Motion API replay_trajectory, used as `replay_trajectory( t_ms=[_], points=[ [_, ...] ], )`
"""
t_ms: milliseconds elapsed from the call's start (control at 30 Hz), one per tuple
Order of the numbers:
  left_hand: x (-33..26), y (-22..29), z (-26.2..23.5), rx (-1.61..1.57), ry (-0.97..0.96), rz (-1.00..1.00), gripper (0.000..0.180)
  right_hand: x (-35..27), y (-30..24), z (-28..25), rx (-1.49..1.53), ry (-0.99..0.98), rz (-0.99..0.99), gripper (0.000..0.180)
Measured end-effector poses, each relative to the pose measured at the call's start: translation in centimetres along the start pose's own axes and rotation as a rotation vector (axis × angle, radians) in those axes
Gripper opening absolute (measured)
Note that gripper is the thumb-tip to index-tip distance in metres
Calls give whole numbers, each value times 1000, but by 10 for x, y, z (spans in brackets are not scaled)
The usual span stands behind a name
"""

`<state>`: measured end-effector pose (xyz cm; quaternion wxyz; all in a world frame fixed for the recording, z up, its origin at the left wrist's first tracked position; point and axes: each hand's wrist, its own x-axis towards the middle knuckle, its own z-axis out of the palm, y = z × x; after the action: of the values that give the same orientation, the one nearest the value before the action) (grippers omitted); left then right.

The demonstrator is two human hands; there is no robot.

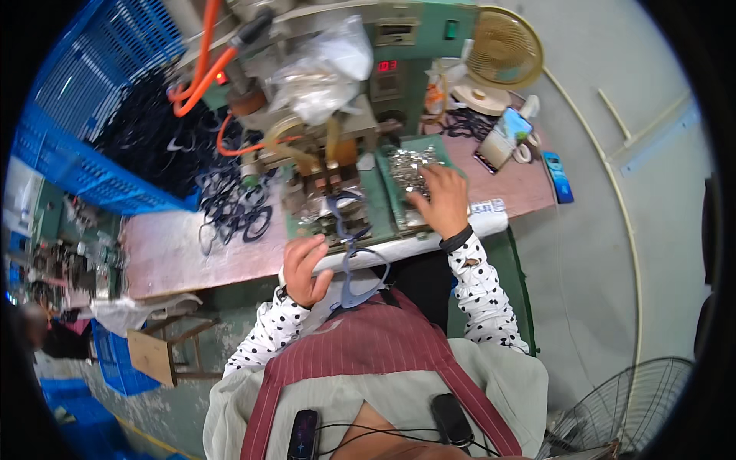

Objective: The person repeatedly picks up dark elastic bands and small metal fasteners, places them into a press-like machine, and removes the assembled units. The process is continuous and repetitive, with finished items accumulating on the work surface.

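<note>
A dark blue eyeglass frame (pixel 355 287) sits with one rim up at the machine's metal fixture (pixel 326 184) and the other rim hanging over the table's front edge. Just left of it is my left hand (pixel 305 270), fingers loosely bent and apart, with nothing visible in them. My right hand (pixel 443 201) reaches over a green tray (pixel 395 208) of small shiny metal parts (pixel 412 165). Its fingertips touch the parts, thumb and fingers spread; anything under the fingertips is hidden.
Dark eyeglass frames (pixel 234 211) lie heaped on the pink tabletop (pixel 165 253), beside a blue crate (pixel 100 172) full of more. Orange hoses (pixel 207 77) hang by the machine. At right are a phone (pixel 502 140), a blue phone-shaped object (pixel 558 178) and a small fan (pixel 504 47).
</note>
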<state>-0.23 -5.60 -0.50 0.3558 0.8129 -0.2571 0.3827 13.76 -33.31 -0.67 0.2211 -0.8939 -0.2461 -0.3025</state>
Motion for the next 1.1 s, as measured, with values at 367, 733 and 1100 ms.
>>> replay_trajectory(
  t_ms=[367,733,1100],
  points=[
    [-59,-91,-85,262,397,-942,18,-13,55,26,241,40,450,14],
    [-65,-170,-109,953,-24,-1160,30,-4,43,30,400,86,687,17],
    [25,-101,-111,-100,499,-797,15,22,-6,20,561,201,548,12]
  ],
)
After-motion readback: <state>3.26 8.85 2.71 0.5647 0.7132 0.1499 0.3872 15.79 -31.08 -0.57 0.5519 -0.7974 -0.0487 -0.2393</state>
